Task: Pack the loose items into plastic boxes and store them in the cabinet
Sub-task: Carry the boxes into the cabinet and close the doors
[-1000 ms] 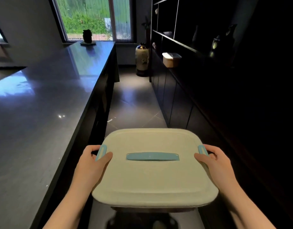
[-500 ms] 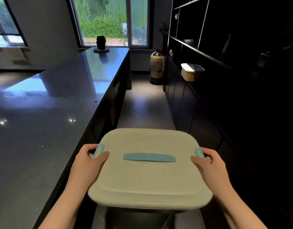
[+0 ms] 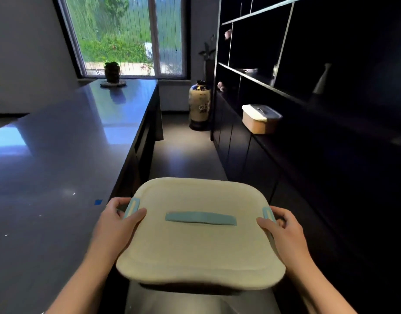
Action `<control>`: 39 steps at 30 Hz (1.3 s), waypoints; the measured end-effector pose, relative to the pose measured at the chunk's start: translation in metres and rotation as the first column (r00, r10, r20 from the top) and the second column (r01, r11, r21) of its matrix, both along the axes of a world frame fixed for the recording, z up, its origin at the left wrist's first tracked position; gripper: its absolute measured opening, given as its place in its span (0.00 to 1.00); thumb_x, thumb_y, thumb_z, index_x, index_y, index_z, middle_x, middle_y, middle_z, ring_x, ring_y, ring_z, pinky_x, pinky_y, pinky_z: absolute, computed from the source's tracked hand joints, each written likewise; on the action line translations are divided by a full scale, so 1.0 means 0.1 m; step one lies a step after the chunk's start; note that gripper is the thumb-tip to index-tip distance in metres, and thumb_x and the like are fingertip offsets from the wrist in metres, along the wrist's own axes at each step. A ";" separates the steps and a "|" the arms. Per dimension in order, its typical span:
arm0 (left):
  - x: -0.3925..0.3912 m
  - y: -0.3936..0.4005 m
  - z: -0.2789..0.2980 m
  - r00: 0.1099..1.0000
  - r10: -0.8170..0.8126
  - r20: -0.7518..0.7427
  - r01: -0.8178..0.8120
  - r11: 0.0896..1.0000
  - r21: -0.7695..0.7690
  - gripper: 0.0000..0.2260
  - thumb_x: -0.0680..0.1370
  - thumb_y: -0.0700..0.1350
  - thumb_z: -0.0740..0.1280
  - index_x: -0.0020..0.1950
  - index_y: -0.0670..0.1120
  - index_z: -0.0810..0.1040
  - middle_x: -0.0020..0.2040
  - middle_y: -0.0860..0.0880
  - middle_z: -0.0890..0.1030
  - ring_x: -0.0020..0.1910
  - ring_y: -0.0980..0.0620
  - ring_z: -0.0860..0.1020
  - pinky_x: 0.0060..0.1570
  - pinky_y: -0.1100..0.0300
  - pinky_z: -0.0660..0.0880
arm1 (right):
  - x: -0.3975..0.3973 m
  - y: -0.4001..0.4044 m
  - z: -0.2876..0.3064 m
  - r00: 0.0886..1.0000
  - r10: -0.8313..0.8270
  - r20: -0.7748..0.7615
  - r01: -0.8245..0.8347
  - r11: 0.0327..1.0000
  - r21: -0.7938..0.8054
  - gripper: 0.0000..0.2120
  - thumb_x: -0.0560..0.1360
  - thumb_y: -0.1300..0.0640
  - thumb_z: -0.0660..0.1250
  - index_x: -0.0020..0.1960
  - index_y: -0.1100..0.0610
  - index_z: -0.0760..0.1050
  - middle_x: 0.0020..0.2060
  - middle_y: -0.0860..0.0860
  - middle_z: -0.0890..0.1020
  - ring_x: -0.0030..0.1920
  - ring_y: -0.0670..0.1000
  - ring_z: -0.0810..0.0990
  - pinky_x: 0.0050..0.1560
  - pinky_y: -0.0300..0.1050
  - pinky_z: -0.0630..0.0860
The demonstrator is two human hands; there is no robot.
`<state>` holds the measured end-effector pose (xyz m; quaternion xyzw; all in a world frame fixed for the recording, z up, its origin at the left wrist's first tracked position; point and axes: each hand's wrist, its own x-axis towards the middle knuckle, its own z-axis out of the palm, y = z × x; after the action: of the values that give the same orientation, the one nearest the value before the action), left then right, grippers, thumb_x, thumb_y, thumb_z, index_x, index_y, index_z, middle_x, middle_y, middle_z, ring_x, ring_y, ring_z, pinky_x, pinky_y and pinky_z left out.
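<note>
Both hands carry the lidded plastic box (image 3: 199,234) in the aisle — left hand (image 3: 118,223) and right hand (image 3: 283,230) each curl their grip round a blue side latch; a second box (image 3: 260,118) sits on the cabinet (image 3: 308,137) ledge.

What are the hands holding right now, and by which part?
Both hold the plastic box: the left hand grips the blue clip on its left side, and the right hand grips the blue clip on its right side.
</note>
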<state>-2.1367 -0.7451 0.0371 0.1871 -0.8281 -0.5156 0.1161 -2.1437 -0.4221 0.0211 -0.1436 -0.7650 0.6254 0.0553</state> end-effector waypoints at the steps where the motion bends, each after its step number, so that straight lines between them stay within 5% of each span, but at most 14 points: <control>1: -0.20 0.00 0.03 1.000 -0.015 -0.010 0.015 1.000 0.000 0.14 0.71 0.49 0.73 0.54 0.52 0.74 0.39 0.45 0.77 0.35 0.47 0.77 0.32 0.56 0.71 | -0.17 0.01 0.01 1.000 -0.019 -0.001 0.019 1.000 -0.007 0.16 0.71 0.60 0.73 0.56 0.53 0.75 0.36 0.60 0.75 0.38 0.55 0.75 0.40 0.52 0.74; 3: -0.59 0.04 0.06 0.998 -0.059 -0.025 0.059 0.998 -0.008 0.14 0.71 0.48 0.73 0.54 0.51 0.75 0.39 0.46 0.77 0.36 0.47 0.77 0.34 0.55 0.71 | -0.50 0.07 0.00 0.998 -0.062 0.004 0.062 0.997 -0.040 0.17 0.70 0.62 0.74 0.57 0.56 0.75 0.40 0.66 0.75 0.39 0.56 0.76 0.43 0.53 0.74; 10: -1.98 0.43 -0.14 0.994 -0.106 -0.025 0.106 0.994 -0.002 0.13 0.71 0.47 0.73 0.53 0.49 0.77 0.40 0.52 0.77 0.39 0.53 0.75 0.35 0.57 0.68 | -1.77 0.44 -0.20 0.991 -0.129 0.016 0.130 0.989 -0.072 0.16 0.68 0.62 0.74 0.53 0.53 0.76 0.38 0.59 0.75 0.39 0.56 0.75 0.42 0.51 0.72; 16: -3.17 0.88 -0.22 0.992 -0.124 -0.017 0.124 0.992 0.003 0.12 0.70 0.48 0.73 0.52 0.51 0.76 0.37 0.53 0.76 0.38 0.51 0.76 0.37 0.56 0.69 | -2.79 0.89 -0.26 0.984 -0.175 0.030 0.177 0.981 -0.084 0.14 0.69 0.64 0.74 0.51 0.52 0.76 0.41 0.64 0.78 0.39 0.58 0.77 0.46 0.58 0.76; 22: -4.16 1.17 -0.34 0.988 -0.151 0.035 0.152 0.988 -0.005 0.15 0.70 0.50 0.73 0.54 0.53 0.74 0.45 0.52 0.79 0.44 0.51 0.78 0.47 0.49 0.77 | -3.63 1.14 -0.20 0.976 -0.215 0.023 0.216 0.975 -0.046 0.15 0.69 0.63 0.74 0.53 0.52 0.76 0.39 0.65 0.77 0.37 0.58 0.78 0.42 0.56 0.76; 26: -4.93 1.33 -0.39 0.968 -0.246 0.045 0.247 0.968 -0.036 0.15 0.71 0.49 0.73 0.54 0.50 0.74 0.48 0.52 0.79 0.44 0.53 0.77 0.43 0.54 0.74 | -4.13 1.25 -0.32 0.957 -0.284 0.054 0.286 0.957 -0.040 0.14 0.70 0.62 0.74 0.51 0.50 0.76 0.44 0.67 0.80 0.37 0.58 0.79 0.42 0.53 0.76; 39: -7.33 1.97 -0.46 0.718 -0.666 0.204 0.689 0.721 -0.071 0.24 0.66 0.55 0.75 0.57 0.61 0.67 0.50 0.55 0.75 0.45 0.54 0.77 0.39 0.57 0.75 | -5.30 1.27 -0.61 0.720 -0.683 0.121 0.693 0.715 -0.087 0.21 0.68 0.64 0.75 0.56 0.49 0.74 0.41 0.58 0.83 0.40 0.58 0.84 0.47 0.60 0.81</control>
<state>-2.8695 -0.5485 -0.0088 -0.0967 -0.8799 -0.4448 -0.1363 -2.6736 -0.2954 -0.0395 -0.4460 -0.6169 0.6008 0.2441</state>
